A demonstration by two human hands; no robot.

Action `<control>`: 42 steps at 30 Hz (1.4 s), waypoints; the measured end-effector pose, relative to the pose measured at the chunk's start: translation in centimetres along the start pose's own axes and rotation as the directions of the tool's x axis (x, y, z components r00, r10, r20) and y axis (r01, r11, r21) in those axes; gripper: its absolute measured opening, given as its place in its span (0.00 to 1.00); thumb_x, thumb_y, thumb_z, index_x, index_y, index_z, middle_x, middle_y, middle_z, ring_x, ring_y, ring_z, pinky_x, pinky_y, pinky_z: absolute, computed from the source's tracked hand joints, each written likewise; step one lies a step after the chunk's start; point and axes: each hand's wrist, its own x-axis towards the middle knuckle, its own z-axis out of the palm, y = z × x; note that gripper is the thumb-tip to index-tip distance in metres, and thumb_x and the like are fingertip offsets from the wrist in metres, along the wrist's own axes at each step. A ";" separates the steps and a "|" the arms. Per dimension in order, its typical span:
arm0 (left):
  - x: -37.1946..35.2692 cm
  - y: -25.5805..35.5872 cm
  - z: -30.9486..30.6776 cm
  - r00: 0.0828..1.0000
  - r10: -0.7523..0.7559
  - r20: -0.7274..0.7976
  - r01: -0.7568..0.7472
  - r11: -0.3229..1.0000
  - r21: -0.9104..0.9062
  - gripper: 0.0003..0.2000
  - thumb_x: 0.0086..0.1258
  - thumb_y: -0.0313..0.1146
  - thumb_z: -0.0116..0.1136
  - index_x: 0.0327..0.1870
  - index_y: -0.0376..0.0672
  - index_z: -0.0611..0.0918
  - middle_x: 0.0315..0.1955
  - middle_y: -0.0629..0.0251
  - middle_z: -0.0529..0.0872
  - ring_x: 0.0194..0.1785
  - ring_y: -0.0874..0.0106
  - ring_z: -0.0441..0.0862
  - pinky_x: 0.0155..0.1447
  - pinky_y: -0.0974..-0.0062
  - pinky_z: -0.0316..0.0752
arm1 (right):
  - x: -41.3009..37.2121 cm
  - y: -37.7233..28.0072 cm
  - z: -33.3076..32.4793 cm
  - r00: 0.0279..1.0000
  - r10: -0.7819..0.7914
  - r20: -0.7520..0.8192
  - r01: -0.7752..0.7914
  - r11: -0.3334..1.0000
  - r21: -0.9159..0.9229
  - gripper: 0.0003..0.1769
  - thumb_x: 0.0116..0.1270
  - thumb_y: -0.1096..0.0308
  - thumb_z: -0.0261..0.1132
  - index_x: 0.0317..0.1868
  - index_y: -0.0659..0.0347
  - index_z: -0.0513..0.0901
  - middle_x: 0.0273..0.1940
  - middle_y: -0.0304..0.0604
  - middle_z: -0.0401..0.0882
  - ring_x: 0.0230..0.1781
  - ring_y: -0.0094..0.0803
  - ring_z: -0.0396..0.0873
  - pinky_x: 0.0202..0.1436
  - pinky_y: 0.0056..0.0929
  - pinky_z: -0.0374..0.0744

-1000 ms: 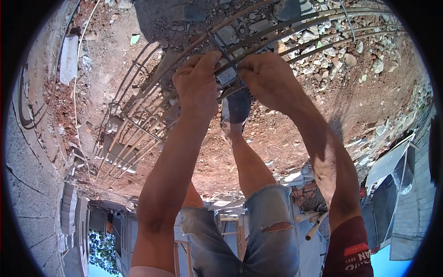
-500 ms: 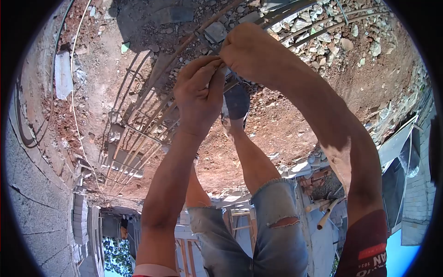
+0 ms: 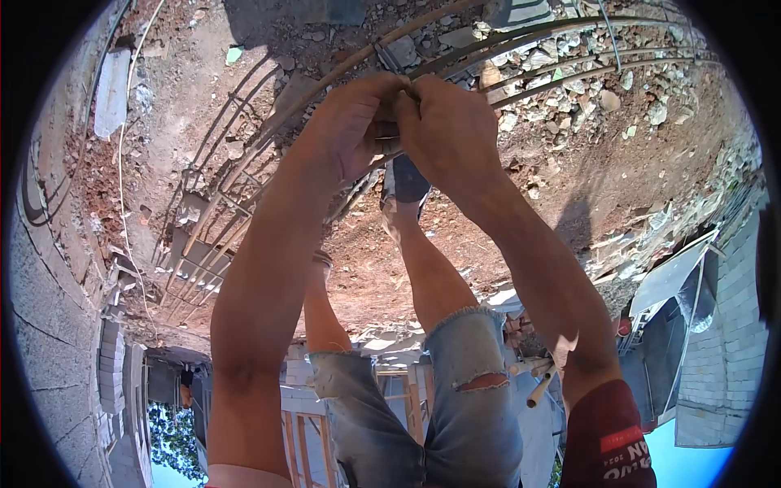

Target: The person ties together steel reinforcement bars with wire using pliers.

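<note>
My left hand (image 3: pixel 355 122) and my right hand (image 3: pixel 452 122) meet over a long cage of steel rebar (image 3: pixel 561 80). The left fingers are bent and pinched together near the bars. Against them, the right hand has its thumb and fingers curled inward. Whatever sits between the fingertips is too small and hidden to make out. Beneath the hands, the bars run from the lower left up to the upper right, with cross ties (image 3: pixel 236 203) around them at the left end. The part right under my hands is covered.
Broken stone and rubble (image 3: pixel 553 106) lie on the reddish soil around the cage. My shoe (image 3: pixel 407 180) is on the ground just below my hands. A pale slab (image 3: pixel 112 93) and a thin cord (image 3: pixel 122 179) lie at the left. A block wall (image 3: pixel 720 382) stands at the right.
My right hand has come down and to the right, from a raised fist to beside the left fingertips. The left hand has risen slightly, and the view has shifted.
</note>
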 end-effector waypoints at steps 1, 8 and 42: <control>0.0 0.4 0.1 1.000 -0.008 0.002 0.008 1.000 -0.015 0.11 0.67 0.33 0.59 0.43 0.34 0.81 0.36 0.60 0.85 0.40 0.69 0.85 0.44 0.72 0.82 | -0.8 0.0 0.8 0.991 0.071 -0.113 -0.056 0.990 0.131 0.11 0.65 0.64 0.61 0.32 0.64 0.82 0.26 0.50 0.81 0.28 0.46 0.82 0.35 0.39 0.78; -0.4 2.4 2.0 0.990 -0.032 -0.135 0.081 0.924 0.373 0.08 0.62 0.30 0.64 0.35 0.33 0.83 0.28 0.59 0.85 0.32 0.69 0.85 0.35 0.72 0.80 | -3.9 -0.7 5.6 0.866 0.403 -0.295 -0.091 0.708 0.700 0.08 0.66 0.68 0.64 0.34 0.66 0.82 0.32 0.42 0.81 0.32 0.33 0.79 0.37 0.32 0.76; -1.7 3.8 -0.7 0.992 0.042 0.120 -0.125 0.513 0.850 0.10 0.66 0.33 0.58 0.36 0.32 0.81 0.26 0.59 0.81 0.31 0.74 0.78 0.36 0.73 0.72 | 0.8 4.0 -1.4 0.836 0.086 0.542 -0.398 0.774 0.493 0.15 0.70 0.65 0.57 0.39 0.71 0.83 0.28 0.39 0.80 0.28 0.21 0.75 0.33 0.24 0.74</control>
